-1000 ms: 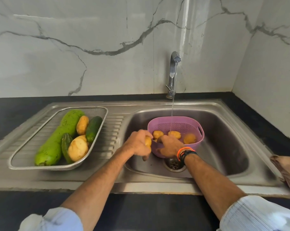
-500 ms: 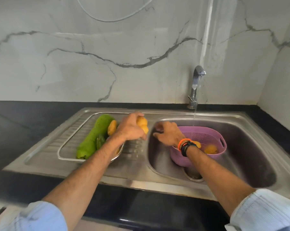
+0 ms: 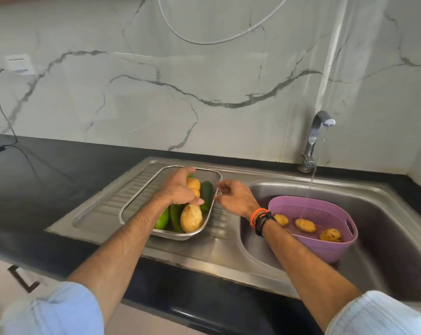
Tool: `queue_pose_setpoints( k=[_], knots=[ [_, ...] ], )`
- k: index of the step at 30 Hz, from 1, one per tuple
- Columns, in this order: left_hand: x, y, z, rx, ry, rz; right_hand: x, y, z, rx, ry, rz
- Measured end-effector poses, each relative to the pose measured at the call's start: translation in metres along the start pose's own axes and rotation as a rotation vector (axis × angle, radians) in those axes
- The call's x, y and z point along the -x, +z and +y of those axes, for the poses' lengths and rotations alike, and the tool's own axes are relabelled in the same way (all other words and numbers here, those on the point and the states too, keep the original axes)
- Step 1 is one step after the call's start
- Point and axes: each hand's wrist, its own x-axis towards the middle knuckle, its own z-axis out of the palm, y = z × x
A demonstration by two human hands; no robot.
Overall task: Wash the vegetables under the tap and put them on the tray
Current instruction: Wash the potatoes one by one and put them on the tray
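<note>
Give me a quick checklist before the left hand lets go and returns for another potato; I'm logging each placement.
1. Yellow potato over metal mesh tray: ok.
2. Left hand released it: cannot tell.
3. Right hand holds nothing, at the tray's rim: ok.
4. Potatoes left in purple plastic basket: ok, three visible.
5. Steel tap running into basket: ok.

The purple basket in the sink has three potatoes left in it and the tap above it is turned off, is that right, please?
Not quite: the tap is running, and the head view shows a stream of water falling from it into the purple basket. The rest holds: the basket sits in the sink with three potatoes left in it.
</note>
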Motion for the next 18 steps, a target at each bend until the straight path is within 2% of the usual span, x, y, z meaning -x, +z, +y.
queue_pose_setpoints(
  k=[8, 11, 15, 18],
  knots=[
    [0.003, -0.004, -0.014, -0.026, -0.004, -0.026, 0.001, 0.001, 0.006, -0.054, 0.012, -0.013],
    [0.004, -0.001, -0.002, -0.023, 0.012, 0.046, 0.001, -0.004, 0.011, -0.077, 0.006, 0.002],
    [0.005, 0.013, 0.027, 0.059, 0.142, 0.195, 0.003, -0.024, 0.029, -0.081, 0.017, 0.063],
    [0.0, 0.037, 0.049, 0.206, 0.215, 0.178, 0.011, -0.046, 0.045, -0.098, 0.041, 0.131]
  ],
)
